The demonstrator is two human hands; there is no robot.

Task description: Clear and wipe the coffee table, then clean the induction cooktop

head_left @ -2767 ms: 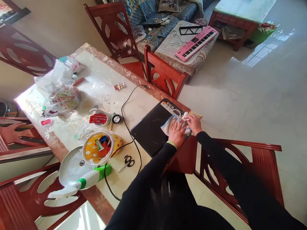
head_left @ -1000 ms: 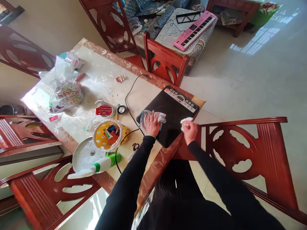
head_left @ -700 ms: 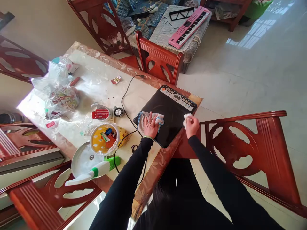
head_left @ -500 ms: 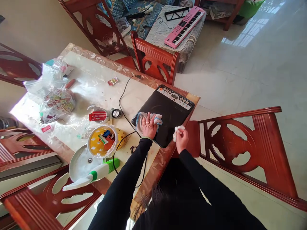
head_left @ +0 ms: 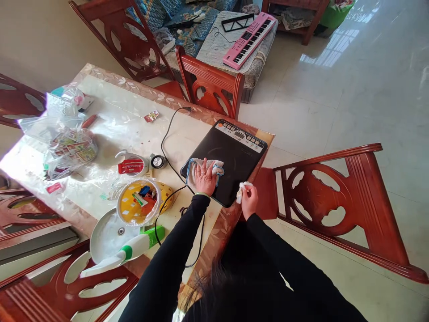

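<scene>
On a black induction cooktop [head_left: 236, 154] at the edge of a dining table [head_left: 134, 100], a person's left hand [head_left: 204, 178] presses flat, fingers spread, on a blue-edged cloth [head_left: 195, 173] bunched over the cooktop's near left corner. The right hand [head_left: 248, 201] is narrowed to a pinch around a small white wad of tissue [head_left: 241, 191] at the cooktop's near right edge; whether the wad touches the surface is hard to tell from this view. The glossy top looks slippery, and the thin slab looks stiff and fairly light, best taken by its side edges, clear of the control strip along its far side. The cloth and wad look soft and limp. A black power cord [head_left: 166, 143] curves away left of the cooktop, beyond which sits a plastic-wrapped yellow container [head_left: 137, 202] on a round white lid [head_left: 106, 237]. Right of the cooktop stands a carved red wooden chair [head_left: 321, 201].
</scene>
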